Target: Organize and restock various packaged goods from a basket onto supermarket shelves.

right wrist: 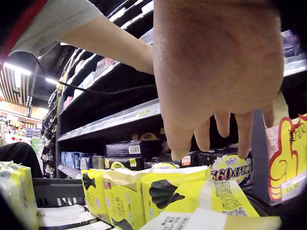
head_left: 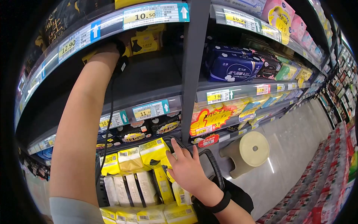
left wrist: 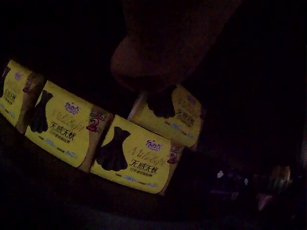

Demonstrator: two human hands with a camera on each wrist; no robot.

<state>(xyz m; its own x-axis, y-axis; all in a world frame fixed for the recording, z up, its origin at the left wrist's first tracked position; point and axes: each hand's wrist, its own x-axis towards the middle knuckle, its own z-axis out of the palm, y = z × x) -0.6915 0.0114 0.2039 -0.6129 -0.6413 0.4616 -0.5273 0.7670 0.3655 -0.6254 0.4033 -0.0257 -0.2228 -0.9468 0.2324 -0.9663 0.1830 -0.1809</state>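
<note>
My left hand [head_left: 107, 49] reaches deep under the upper shelf, its fingers hidden in the head view. In the dark left wrist view, part of that hand [left wrist: 160, 52] overlaps the top of a yellow sanitary pad pack [left wrist: 177, 120]; I cannot tell whether it grips the pack. A row of matching packs [left wrist: 136, 155] stands just below it. Over the right side of a black shopping basket [right wrist: 55, 190], my right hand [head_left: 188, 168] is spread with its fingers extended. Yellow packs [head_left: 153, 149] line the basket, with white-sided packs [head_left: 130, 188] standing between them.
A dark shelf post [head_left: 194, 56] divides the bays. Blue pad packs [head_left: 235, 67] fill part of the right shelf. A beige stool [head_left: 253, 149] stands on the floor to the right, beyond the basket handle [head_left: 214, 164]. A thin cable [head_left: 111, 108] hangs from the left wrist.
</note>
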